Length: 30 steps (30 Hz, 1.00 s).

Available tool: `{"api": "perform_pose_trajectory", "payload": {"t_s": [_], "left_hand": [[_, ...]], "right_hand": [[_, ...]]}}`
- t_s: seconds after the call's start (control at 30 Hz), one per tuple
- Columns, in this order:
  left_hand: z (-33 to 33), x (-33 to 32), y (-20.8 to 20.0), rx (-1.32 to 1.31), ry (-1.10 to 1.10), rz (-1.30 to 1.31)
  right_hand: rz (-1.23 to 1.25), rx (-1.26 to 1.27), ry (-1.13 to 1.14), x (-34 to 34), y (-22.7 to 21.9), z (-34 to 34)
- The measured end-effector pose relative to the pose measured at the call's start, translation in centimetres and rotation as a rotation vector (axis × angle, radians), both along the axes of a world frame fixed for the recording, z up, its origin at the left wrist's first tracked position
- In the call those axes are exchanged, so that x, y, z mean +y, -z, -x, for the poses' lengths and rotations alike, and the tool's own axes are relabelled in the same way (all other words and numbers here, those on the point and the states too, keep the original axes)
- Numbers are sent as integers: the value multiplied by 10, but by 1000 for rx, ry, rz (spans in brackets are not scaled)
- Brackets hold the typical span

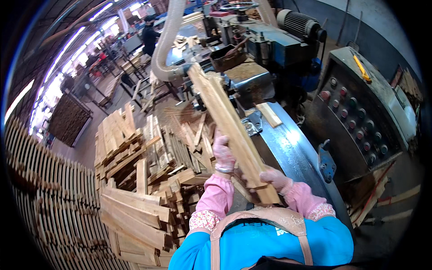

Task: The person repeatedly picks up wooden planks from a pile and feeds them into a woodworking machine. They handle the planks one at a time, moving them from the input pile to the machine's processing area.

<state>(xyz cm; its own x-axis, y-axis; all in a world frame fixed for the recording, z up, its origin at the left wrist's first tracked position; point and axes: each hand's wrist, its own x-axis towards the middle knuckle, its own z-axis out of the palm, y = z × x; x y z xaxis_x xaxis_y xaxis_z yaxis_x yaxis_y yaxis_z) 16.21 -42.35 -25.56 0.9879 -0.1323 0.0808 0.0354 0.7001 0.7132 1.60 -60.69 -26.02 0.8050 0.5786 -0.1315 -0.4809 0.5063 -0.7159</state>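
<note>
Long wooden boards (228,123), at least two lying together, stretch from close to my body up toward the woodworking machine. My left hand (223,153), in a pinkish work glove, grips their left edge around the middle, its fingers partly hidden. Nearer to me, my right hand (275,179) is closed on the right side of the boards by their near end. The far end of the boards is beside the machine's metal housing (249,81). Beneath and to the right runs the shiny metal machine table (288,139), where a short wood piece (269,114) lies.
Stacked boards (135,211) and loose offcuts pile up at my left, with slatted stacks (54,202) beyond. A control cabinet (360,112) with several buttons stands right, a yellow-handled tool (361,68) on top. A ribbed hose (167,40) hangs ahead; another person (149,36) stands far off.
</note>
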Motion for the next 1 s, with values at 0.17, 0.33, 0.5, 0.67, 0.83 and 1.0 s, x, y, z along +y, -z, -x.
{"api": "perform_pose_trajectory", "payload": {"t_s": [0.17, 0.33, 0.5, 0.67, 0.83, 1.0], "left_hand": [[46, -72, 78, 186, 400, -457], [75, -39, 118, 473, 583, -648], [48, 3, 68, 84, 370, -979], [-4, 77, -16, -138, -111, -1159], [-31, 235, -52, 133, -618, -1854], [36, 380, -80, 1197, -742, -2086]], "right_hand": [[1356, -332, 458, -98, 27, 109], [2186, -343, 551, -135, 79, 213], [2111, -560, 893, -137, 106, 81], [2014, -633, 1005, -137, 133, -93], [1882, -702, 918, -130, 145, -125], [1915, -477, 573, -117, 97, 0]]}}
